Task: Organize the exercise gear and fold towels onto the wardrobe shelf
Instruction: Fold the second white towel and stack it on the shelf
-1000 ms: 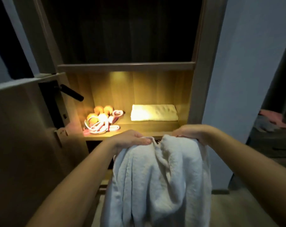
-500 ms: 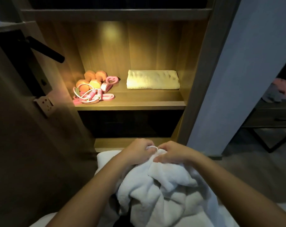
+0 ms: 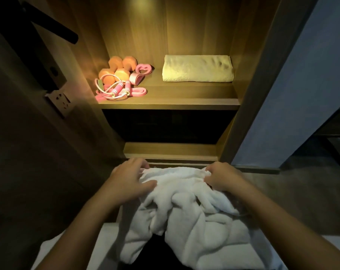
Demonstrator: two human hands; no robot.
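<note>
A crumpled white towel [image 3: 186, 217] lies bunched low in front of me. My left hand [image 3: 130, 180] grips its upper left edge and my right hand [image 3: 221, 178] pinches its upper right edge. Above, the lit wooden wardrobe shelf [image 3: 171, 100] holds a folded cream towel [image 3: 197, 68] on the right. Orange dumbbells [image 3: 116, 70], a pink jump rope [image 3: 114, 90] and pink resistance bands [image 3: 141, 72] sit together on its left.
The open wardrobe door [image 3: 29, 133] with a black handle [image 3: 54, 29] stands at the left. A blue-grey wall [image 3: 301, 84] rises on the right. A lower wooden shelf [image 3: 171, 151] sits just beyond my hands. White bedding [image 3: 71, 248] shows under my left arm.
The towel has come down from chest height to a low surface. My hands, close together half a second ago, have spread apart along its top edge. The view has tilted downward.
</note>
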